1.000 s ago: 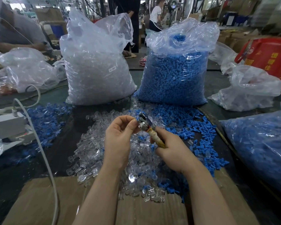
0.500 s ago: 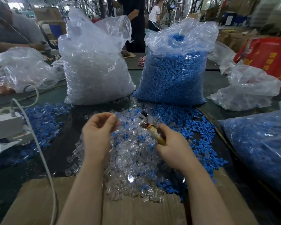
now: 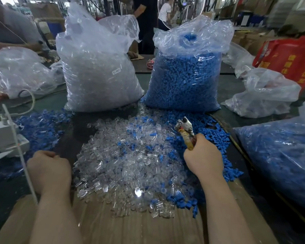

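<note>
The pliers (image 3: 184,132) stand tilted above the right edge of the pile of clear pieces (image 3: 128,155), metal head up and far-left, yellowish handles sunk in the right hand (image 3: 203,156). That hand wraps them in a fist, knuckles toward the camera, forearm running in from the near right. The left hand (image 3: 48,169) sits left of the pile, fingers curled under, back upward; whether it holds anything cannot be told. Loose blue pieces (image 3: 217,138) spread right of the pliers. Cardboard (image 3: 139,229) lies nearest.
</note>
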{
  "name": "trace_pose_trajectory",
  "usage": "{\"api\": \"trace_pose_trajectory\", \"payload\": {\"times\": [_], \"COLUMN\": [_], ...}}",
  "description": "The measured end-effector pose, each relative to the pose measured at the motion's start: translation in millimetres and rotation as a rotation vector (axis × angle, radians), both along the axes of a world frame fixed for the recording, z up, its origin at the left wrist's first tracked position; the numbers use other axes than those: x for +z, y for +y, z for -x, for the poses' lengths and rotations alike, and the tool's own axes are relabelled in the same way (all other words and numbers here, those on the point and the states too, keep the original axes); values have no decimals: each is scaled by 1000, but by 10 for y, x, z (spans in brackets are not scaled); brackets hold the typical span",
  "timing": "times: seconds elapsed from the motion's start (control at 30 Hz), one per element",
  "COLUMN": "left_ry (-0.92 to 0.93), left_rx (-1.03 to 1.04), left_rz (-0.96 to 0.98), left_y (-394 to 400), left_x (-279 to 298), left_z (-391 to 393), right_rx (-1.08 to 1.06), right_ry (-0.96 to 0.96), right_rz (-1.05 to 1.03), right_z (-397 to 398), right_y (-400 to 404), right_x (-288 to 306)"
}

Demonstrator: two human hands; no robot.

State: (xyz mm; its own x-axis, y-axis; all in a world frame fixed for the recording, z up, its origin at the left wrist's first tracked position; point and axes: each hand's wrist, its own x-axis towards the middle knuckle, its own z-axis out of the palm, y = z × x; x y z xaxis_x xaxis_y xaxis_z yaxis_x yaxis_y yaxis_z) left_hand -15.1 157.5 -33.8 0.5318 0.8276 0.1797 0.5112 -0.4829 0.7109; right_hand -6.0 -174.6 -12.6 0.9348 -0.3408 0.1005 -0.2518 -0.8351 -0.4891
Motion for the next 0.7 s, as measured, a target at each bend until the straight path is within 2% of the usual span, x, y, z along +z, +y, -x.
{"api": "trace_pose_trajectory", "payload": {"times": [0.27, 0.4, 0.47, 0.53, 0.7], "left_ry": [152, 186, 151, 182, 438], "left_rx": [10, -41, -173, -374, -861], "left_rz": [31, -104, -229, -258, -73], "left_y": [-19, -164, -315, -505, -996], "left_x": [76, 200, 320, 414, 343], "left_z": [-4, -44, -85, -127, -148], "right_rx": [-107, -108, -101, -95, -72], "right_ry": [146, 213, 229, 231, 206], "right_rz": [91, 136, 151, 152, 151], "right_z": [22, 18, 20, 22, 26], "right_y": [-6, 17, 28, 38, 49], "right_x": [20, 18, 16, 14, -10]}}
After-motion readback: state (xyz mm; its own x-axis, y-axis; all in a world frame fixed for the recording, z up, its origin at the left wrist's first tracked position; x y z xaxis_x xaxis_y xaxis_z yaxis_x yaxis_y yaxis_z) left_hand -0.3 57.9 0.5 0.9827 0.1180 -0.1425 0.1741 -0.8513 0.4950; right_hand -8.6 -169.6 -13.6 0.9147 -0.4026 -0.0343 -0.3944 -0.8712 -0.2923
